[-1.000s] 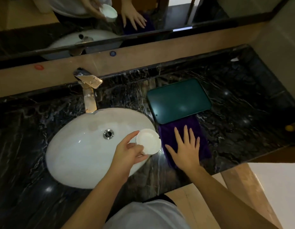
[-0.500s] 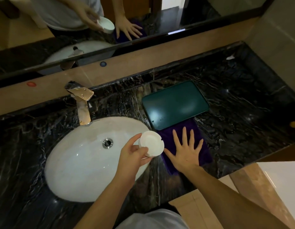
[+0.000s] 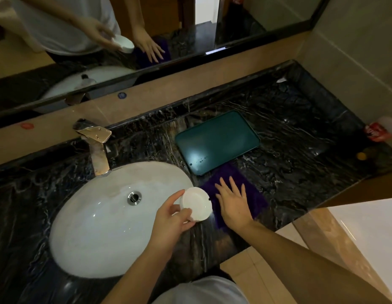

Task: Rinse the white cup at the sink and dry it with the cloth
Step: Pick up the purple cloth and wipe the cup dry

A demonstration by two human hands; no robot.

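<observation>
- Left hand fingers clamped around the white cup, thumb across its near side, above the sink rim.
- Right hand fingers spread flat on the purple cloth, just beside the cup.

White cup, purple cloth, green tray, black veined counter.

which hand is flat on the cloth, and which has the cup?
Right hand lies flat, fingers spread, on the purple cloth. Left hand grips the white cup.
</observation>
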